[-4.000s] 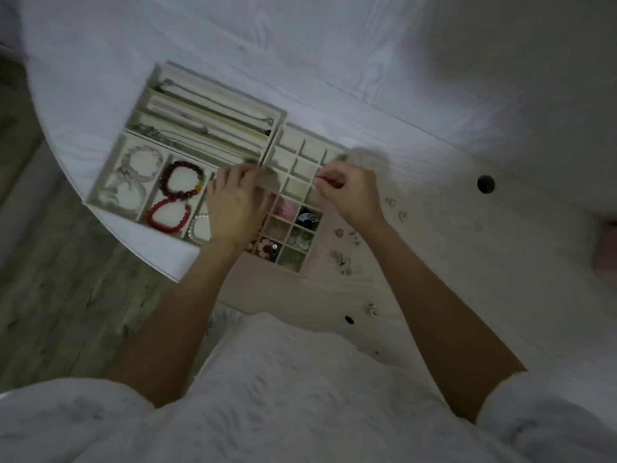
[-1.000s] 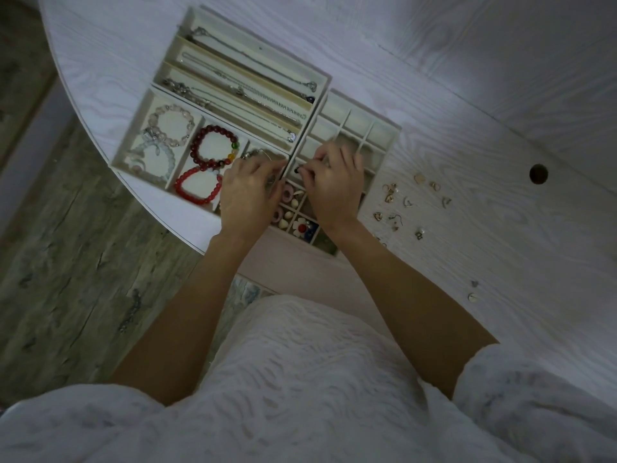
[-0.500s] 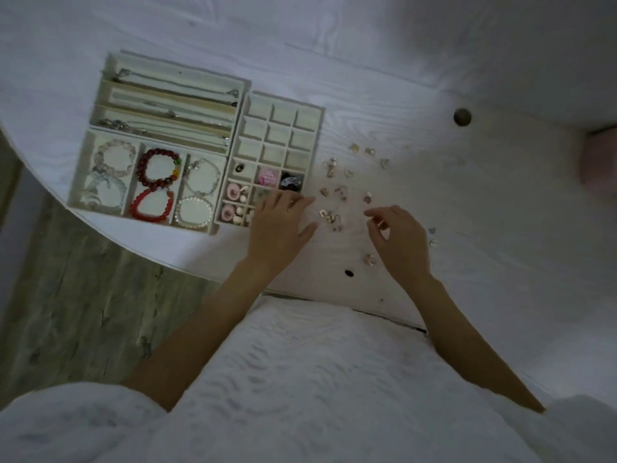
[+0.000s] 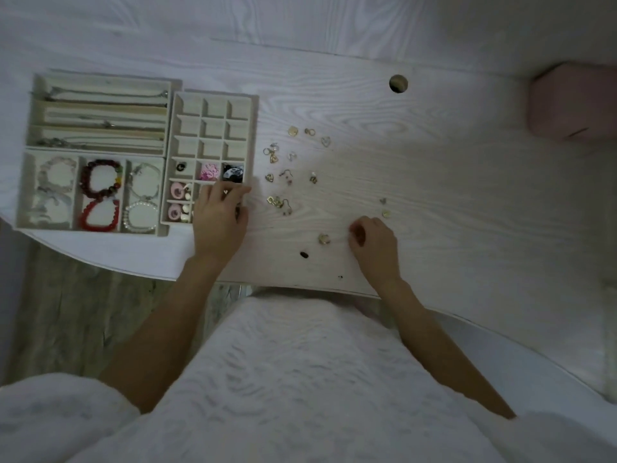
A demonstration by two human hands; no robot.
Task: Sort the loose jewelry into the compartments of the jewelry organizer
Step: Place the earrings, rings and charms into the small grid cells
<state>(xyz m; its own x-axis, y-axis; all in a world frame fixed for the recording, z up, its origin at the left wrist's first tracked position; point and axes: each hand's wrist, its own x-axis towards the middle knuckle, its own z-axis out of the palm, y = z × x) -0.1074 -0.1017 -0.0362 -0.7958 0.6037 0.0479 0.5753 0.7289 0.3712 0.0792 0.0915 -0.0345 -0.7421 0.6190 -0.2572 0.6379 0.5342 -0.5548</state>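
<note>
**Fingers resting, sorting partly done**

The fingers of your left hand lie spread and fairly straight over the near right corner of the small-square tray, pressing or resting there with nothing visibly held. Under that hand the compartments are hidden, so you cannot count what sits there.

Going left to right: the long tray already holds chains in its three slots, and the bracelet tray has beaded bracelets in all three bays, the red bracelet among them. In the small-square tray, the far three rows look bare; the nearer rows hold a pink piece, a dark piece and pale bits.

Still left to sort, by my reading: the loose earrings scattered on the table just right of that tray, well over a dozen small pieces. A gold ring lies just beside your right hand, apart from its fingertips. That hand is curled, fingertips drawn in; whether it pinches something tiny cannot be told.
</note>
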